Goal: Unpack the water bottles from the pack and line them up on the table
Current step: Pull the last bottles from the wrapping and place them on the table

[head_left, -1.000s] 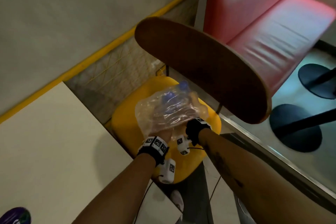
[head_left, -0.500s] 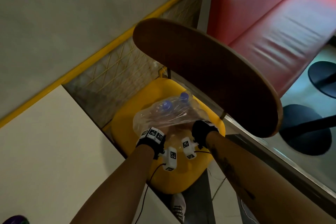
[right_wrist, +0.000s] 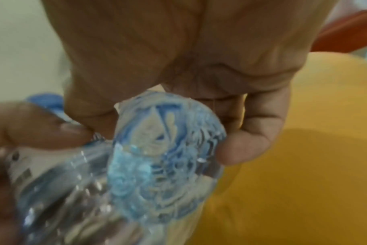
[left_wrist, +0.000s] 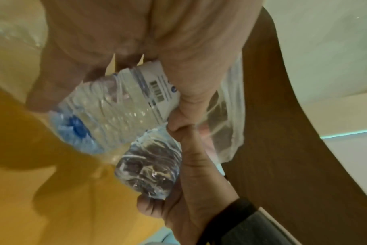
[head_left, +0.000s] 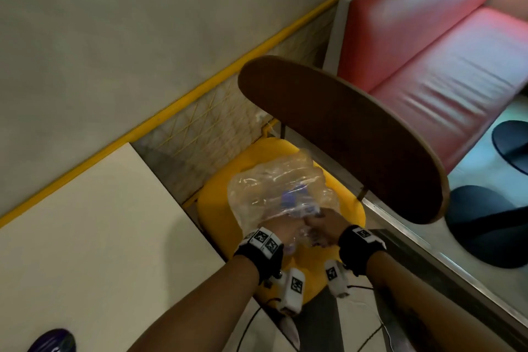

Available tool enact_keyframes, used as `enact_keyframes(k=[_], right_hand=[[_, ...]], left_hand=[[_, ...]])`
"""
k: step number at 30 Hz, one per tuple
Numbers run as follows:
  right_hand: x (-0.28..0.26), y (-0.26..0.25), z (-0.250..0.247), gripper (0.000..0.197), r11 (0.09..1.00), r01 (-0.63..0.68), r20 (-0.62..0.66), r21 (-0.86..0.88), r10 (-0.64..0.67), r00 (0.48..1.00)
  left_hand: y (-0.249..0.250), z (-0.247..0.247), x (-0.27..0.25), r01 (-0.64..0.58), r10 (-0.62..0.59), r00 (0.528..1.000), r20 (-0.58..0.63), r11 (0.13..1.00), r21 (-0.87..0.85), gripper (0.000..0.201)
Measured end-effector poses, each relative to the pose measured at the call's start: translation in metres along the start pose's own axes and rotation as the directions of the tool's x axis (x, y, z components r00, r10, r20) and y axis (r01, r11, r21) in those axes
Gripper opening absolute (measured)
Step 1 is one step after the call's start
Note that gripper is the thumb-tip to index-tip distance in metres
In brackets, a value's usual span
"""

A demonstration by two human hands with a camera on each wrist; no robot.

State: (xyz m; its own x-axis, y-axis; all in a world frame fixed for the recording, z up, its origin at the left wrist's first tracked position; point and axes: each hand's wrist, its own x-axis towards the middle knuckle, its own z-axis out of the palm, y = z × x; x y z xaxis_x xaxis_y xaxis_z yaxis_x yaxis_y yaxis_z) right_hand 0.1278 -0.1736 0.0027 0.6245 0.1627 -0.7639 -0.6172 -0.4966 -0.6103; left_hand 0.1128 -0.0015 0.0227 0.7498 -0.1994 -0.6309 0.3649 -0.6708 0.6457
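The pack of water bottles (head_left: 283, 194), loose in crumpled clear wrap, lies on a yellow chair seat (head_left: 217, 208). My left hand (head_left: 281, 233) and right hand (head_left: 325, 227) meet at its near end. In the left wrist view the left hand (left_wrist: 136, 41) grips a white-labelled bottle (left_wrist: 119, 114) with a blue cap. Beside it the right hand (left_wrist: 199, 190) holds a second bottle (left_wrist: 151, 169) by its base. The right wrist view shows the right hand (right_wrist: 178, 49) curled round that bottle's base (right_wrist: 168, 145), the left hand's thumb (right_wrist: 31, 126) close by.
The cream table (head_left: 85, 237) stretches to the left, with a purple object (head_left: 53, 341) at its near corner. The brown chair back (head_left: 357, 137) overhangs the seat. A red bench (head_left: 443, 51) and black table bases (head_left: 485, 226) lie to the right.
Both hands have drawn together at the pack's near end and now grip bottles. The wrap has shifted and bulges up; the blue caps no longer show at its far end.
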Motion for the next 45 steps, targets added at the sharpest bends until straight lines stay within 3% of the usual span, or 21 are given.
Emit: enact_keyframes(k=[3,5,7,9,11,13,16,19,21,23,25,28,34,41,45], right_hand=[[-0.027,0.017,0.002,0.046,0.999,-0.049,0.014,-0.012,0.050,0.999],[-0.046,0.029,0.009,0.048,1.000,-0.029,0.049,0.009,0.029,0.998],[-0.063,0.041,0.020,0.042,1.000,0.024,0.073,-0.002,-0.023,0.997],[-0.082,0.050,0.036,0.040,0.996,0.053,0.078,-0.067,-0.048,0.996],[-0.098,0.061,0.056,0.039,0.984,0.092,0.084,-0.154,-0.079,0.993],[-0.110,0.069,0.079,0.037,0.968,0.113,0.107,-0.224,-0.090,0.990],[-0.131,0.061,0.127,0.035,0.938,0.221,0.161,-0.267,-0.182,0.970],[-0.161,0.023,0.191,0.038,0.887,0.370,0.178,-0.278,-0.331,0.927],[-0.169,0.008,0.236,0.031,0.854,0.419,0.250,-0.309,-0.352,0.902],[-0.162,0.004,0.281,0.047,0.827,0.455,0.302,-0.329,-0.365,0.881],[-0.160,-0.001,0.328,0.053,0.784,0.506,0.333,-0.360,-0.398,0.855],[-0.168,-0.013,0.399,0.049,0.721,0.583,0.357,-0.374,-0.468,0.808],[-0.161,-0.021,0.499,0.047,0.626,0.628,0.345,-0.463,-0.525,0.778],[-0.145,-0.041,0.544,0.036,0.573,0.554,0.306,-0.604,-0.475,0.825],[-0.138,-0.036,0.548,0.042,0.612,0.520,0.285,-0.596,-0.444,0.849]], left_hand=[[-0.005,0.012,-0.026,0.065,-0.066,0.998,-0.006,0.990,-0.125,0.021],[-0.012,0.016,-0.050,0.038,-0.038,0.999,0.005,0.991,-0.130,0.044],[-0.021,0.014,-0.080,-0.004,0.007,1.000,0.023,0.993,-0.115,0.053],[-0.031,0.007,-0.115,-0.041,0.044,0.999,0.027,0.993,-0.110,0.051],[-0.049,-0.001,-0.149,-0.093,0.094,0.996,0.002,0.989,-0.118,0.031],[-0.077,-0.014,-0.184,-0.129,0.111,0.988,-0.110,0.978,-0.167,0.021],[-0.126,-0.042,-0.235,-0.177,0.124,0.957,-0.261,0.965,-0.194,0.024],[-0.167,-0.080,-0.290,-0.251,0.165,0.890,-0.424,0.956,-0.154,0.023],[-0.200,-0.105,-0.322,-0.226,0.123,0.838,-0.531,0.965,-0.132,0.027],[-0.239,-0.128,-0.344,-0.156,0.060,0.801,-0.596,0.981,-0.111,0.033],[-0.278,-0.148,-0.359,-0.058,0.004,0.792,-0.610,0.996,-0.068,0.035],[-0.320,-0.170,-0.374,0.126,-0.070,0.805,-0.589,0.991,0.055,0.030],[-0.377,-0.182,-0.381,0.190,-0.091,0.836,-0.541,0.973,0.129,0.025],[-0.408,-0.178,-0.365,0.163,-0.102,0.873,-0.477,0.983,0.089,0.031],[-0.406,-0.175,-0.361,0.197,-0.108,0.897,-0.428,0.966,0.170,0.036]])
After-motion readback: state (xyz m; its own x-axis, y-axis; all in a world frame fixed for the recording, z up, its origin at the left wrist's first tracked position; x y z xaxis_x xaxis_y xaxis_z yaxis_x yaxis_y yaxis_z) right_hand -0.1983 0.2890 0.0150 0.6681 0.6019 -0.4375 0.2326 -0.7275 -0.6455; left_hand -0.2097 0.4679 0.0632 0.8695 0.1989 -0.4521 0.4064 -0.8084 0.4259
